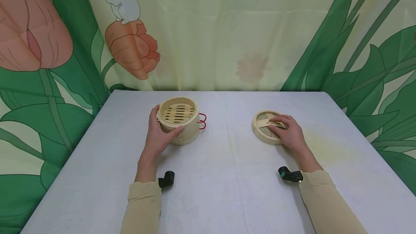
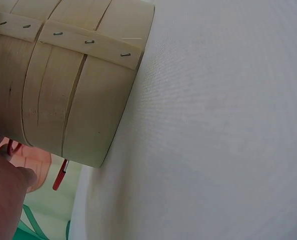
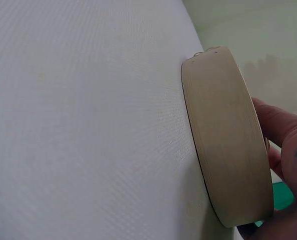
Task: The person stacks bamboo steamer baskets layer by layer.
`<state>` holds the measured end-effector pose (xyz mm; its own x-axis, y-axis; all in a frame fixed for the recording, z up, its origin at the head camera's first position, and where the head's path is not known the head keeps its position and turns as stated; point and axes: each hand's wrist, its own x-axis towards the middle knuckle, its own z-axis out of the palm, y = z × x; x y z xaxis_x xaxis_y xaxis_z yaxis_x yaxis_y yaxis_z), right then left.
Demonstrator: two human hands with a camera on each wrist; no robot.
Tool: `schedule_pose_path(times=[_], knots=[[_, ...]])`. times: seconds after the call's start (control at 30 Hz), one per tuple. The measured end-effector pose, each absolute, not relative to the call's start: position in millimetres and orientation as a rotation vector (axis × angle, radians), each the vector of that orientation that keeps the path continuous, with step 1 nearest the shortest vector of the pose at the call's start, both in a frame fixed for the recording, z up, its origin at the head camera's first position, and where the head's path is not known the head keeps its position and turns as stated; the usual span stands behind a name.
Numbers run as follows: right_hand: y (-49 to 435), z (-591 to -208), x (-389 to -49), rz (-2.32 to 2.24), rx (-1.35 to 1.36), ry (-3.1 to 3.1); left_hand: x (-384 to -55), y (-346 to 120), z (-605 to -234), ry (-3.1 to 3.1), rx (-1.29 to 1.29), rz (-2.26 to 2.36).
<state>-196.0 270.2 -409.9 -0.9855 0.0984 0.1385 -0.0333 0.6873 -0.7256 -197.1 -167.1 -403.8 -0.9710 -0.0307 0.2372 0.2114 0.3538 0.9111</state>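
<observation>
Left hand (image 1: 158, 138): thumb and fingers wide apart, clamped round the left side of the bamboo steamer (image 1: 191, 128), thumb across its front wall, the rest mostly hidden behind. Steamer stands upright on the left half of the white surface (image 1: 227, 180), slatted top showing; red loops (image 2: 60, 176) stick out of its side, away from my palm in the head view. Right hand (image 1: 291, 133): fingers nearly together, pinching the strap (image 1: 262, 122) across the round lid (image 1: 264, 135), right half of the surface, well apart from the steamer. Lid sits slatted-steamer-sized, strap side up, lower edge at the surface (whether it touches all round, I can't tell).
</observation>
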Motion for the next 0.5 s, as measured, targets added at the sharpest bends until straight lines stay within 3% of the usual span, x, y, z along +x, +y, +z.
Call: schedule_pose_path(times=[0.5], knots=[[271.9,-410.2,-195.7,1.156,-0.042,-2.719,-198.3,-167.2,-403.4,-2.408,-0.152,-1.671]])
